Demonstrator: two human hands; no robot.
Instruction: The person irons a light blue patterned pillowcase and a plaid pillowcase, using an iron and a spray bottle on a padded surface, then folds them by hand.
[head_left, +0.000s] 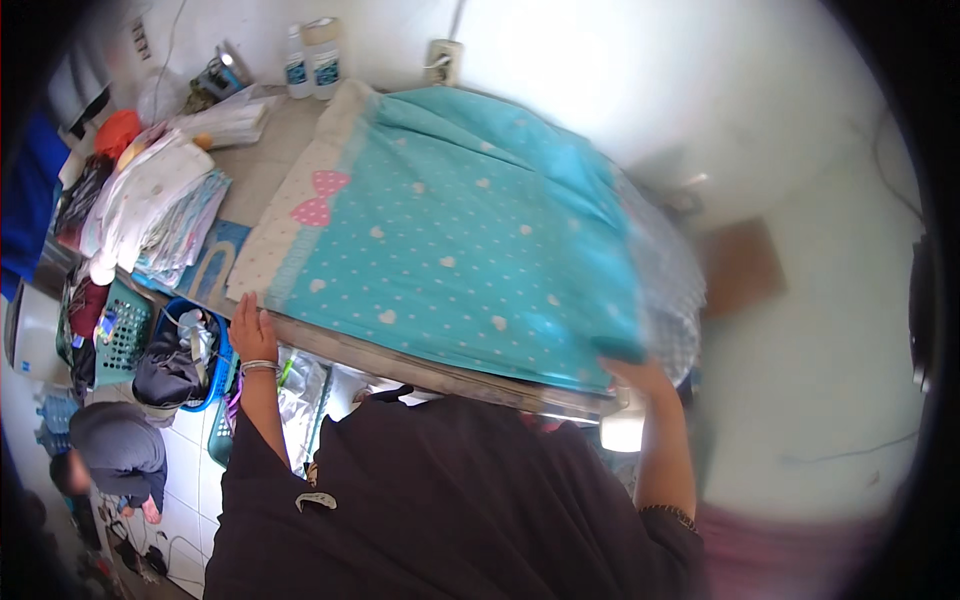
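A turquoise cloth (457, 240) with hearts, dots and a pink bow on its cream border lies spread over a wooden table. My left hand (253, 330), with bracelets at the wrist, rests at the table's front edge by the cloth's cream corner, its fingers extended. At the cloth's front right corner is my right hand (637, 375), thumb and fingers closed around the cloth's edge. Part of that hand is blurred. The cloth's far side is wrinkled near the wall. Beyond its right edge, a grey checked cloth (667, 277) hangs over the table's end.
Folded cloths (165, 202) are stacked at the table's left. Two bottles (311, 67) stand at the wall beside a socket (444, 63). Below left are a blue basket (225, 367) and a green basket (127, 322). A person (120, 450) bends down on the lower left.
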